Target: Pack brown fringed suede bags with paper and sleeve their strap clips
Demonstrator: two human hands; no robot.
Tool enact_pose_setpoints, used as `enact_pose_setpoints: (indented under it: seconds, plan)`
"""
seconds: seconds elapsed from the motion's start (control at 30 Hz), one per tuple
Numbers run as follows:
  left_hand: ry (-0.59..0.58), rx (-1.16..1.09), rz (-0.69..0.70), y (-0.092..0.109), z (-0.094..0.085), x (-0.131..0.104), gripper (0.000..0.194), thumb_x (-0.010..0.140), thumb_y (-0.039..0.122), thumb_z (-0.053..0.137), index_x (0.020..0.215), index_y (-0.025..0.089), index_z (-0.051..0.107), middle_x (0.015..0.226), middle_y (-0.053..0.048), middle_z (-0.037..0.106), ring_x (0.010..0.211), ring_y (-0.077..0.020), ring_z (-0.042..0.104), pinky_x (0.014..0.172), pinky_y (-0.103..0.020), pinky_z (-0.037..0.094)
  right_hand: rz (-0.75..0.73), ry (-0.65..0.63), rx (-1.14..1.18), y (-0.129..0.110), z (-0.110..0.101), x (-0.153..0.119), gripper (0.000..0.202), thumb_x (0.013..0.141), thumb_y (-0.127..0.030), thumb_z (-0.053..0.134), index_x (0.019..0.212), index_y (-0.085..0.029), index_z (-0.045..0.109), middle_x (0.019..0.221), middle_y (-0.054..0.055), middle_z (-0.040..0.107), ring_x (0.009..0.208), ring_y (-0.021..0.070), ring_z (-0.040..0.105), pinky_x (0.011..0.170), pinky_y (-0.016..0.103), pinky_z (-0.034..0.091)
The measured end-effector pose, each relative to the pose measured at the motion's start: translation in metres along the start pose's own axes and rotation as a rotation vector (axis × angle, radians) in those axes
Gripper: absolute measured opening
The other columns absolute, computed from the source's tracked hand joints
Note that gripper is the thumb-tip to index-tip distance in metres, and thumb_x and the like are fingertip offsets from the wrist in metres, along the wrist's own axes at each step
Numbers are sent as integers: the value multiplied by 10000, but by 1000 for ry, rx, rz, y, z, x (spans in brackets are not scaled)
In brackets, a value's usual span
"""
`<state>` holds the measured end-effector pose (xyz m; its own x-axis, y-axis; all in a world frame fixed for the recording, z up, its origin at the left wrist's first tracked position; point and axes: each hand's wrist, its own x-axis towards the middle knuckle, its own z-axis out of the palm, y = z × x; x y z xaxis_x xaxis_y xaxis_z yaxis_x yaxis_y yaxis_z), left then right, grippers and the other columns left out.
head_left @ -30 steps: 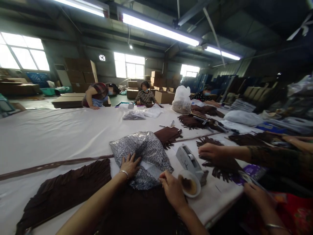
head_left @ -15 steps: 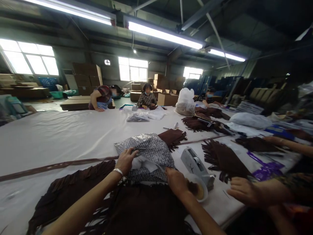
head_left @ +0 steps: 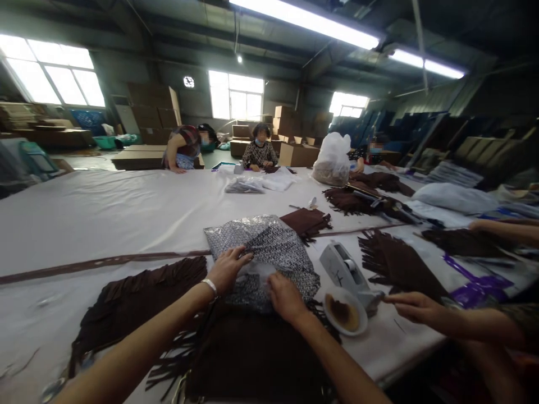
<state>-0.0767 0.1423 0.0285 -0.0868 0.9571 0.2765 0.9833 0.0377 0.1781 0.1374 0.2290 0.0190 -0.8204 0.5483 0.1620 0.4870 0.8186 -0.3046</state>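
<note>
Hands: left hand and right hand just apart, both on a glossy plastic-wrapped bundle with a black-and-white woven-look pattern. Left lies over its near left part, fingers pointing right; can't tell if it grips. Right has fingers curled at a translucent whitish flap; can't tell if pinched, blurred.
Table: long, white-cloth-covered worktop, under everything below.
Brown piece, front: large dark brown soft item with fringe strips, directly before the person, near side of bundle, partly hidden by right forearm.
Brown piece, left: flat dark brown gathered item, left of bundle, beyond left forearm.
Bundle position: between hands and a smaller brown fringed piece on its far right side; near edge meets front brown piece.
Brown piece, right: dark brown panel with fringed end, beyond dispenser.
Dispenser: grey blocky tape dispenser, right of bundle, apart from person's hands.
Purple item: shiny purple plastic, right of that panel.
Co-worker hand: another person's hand, fingertips at dispenser's near end; contact unclear.
Tape roll: white-rimmed round roll with tan core, just beside dispenser.
Bracelet: thin silver band, left wrist.
</note>
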Motion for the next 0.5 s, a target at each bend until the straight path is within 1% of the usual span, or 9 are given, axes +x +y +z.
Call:
enact_pose_setpoints:
  seconds: [0.1, 0.17, 0.2, 0.27, 0.3, 0.33, 0.4, 0.43, 0.5]
  plan:
    - [-43, -69, -46, 0, -13, -21, 530, 816, 83, 547, 1320, 246, 519, 1449, -116, 406, 1293, -307, 429, 1079, -501, 395, 22, 69, 31, 5, -18, -25, 143, 941, -157, 434, 974, -177, 571, 995, 60, 619, 930, 182, 579, 807, 280, 397]
    - [-6, -141, -71, 16, -30, -41, 525, 868, 139, 512, 1381, 228, 442, 1515, -111, 315, 1375, -270, 334, 1140, -460, 327, 3, 124, 38, -1, -35, -45, 168, 971, -199, 407, 923, -187, 567, 936, 52, 610, 878, 183, 568, 780, 295, 374]
    - [15, -186, -71, 30, -42, -53, 541, 895, 158, 476, 1421, 238, 378, 1547, -93, 263, 1409, -240, 277, 1160, -430, 298, -30, 116, 38, -8, -44, -56, 179, 974, -209, 408, 891, -194, 566, 894, 42, 607, 839, 180, 563, 756, 297, 361]
    - [7, -525, 3, 65, -67, -80, 609, 898, 207, 515, 1463, 268, 296, 1583, -69, 193, 1434, -225, 227, 1181, -412, 247, -159, 6, 76, -29, -62, -77, 162, 959, -196, 441, 854, -205, 564, 848, 23, 611, 787, 170, 560, 707, 292, 336]
    - [-81, -678, 29, 84, -79, -95, 651, 877, 254, 578, 1464, 287, 297, 1580, -60, 214, 1429, -236, 239, 1178, -408, 245, -240, -72, 127, -42, -70, -87, 135, 942, -182, 468, 849, -208, 563, 846, 14, 621, 783, 163, 566, 695, 285, 331]
    - [-188, -813, 21, 102, -89, -111, 688, 836, 302, 654, 1446, 299, 336, 1533, -57, 329, 1387, -242, 322, 1149, -388, 291, -317, -156, 197, -55, -77, -95, 108, 925, -177, 497, 847, -212, 563, 851, 1, 634, 783, 152, 574, 687, 273, 330]
    - [-343, -1062, -155, 132, -102, -142, 666, 766, 347, 738, 1368, 291, 460, 1217, -34, 637, 1104, -211, 577, 952, -311, 452, -399, -286, 357, -77, -88, -107, 84, 906, -198, 539, 829, -216, 565, 842, -25, 651, 762, 123, 583, 664, 244, 329]
    - [-367, -1155, -276, 142, -105, -158, 592, 737, 346, 763, 1283, 268, 548, 1027, -5, 691, 943, -182, 615, 842, -271, 471, -386, -326, 426, -85, -91, -111, 103, 907, -229, 550, 806, -213, 565, 820, -35, 651, 735, 108, 579, 644, 231, 324]
    - [-345, -1303, -522, 156, -109, -190, 366, 706, 325, 780, 1028, 198, 664, 775, 31, 654, 722, -130, 565, 674, -223, 427, -287, -366, 533, -94, -92, -114, 185, 910, -300, 562, 753, -202, 567, 748, -46, 634, 673, 90, 556, 598, 219, 309]
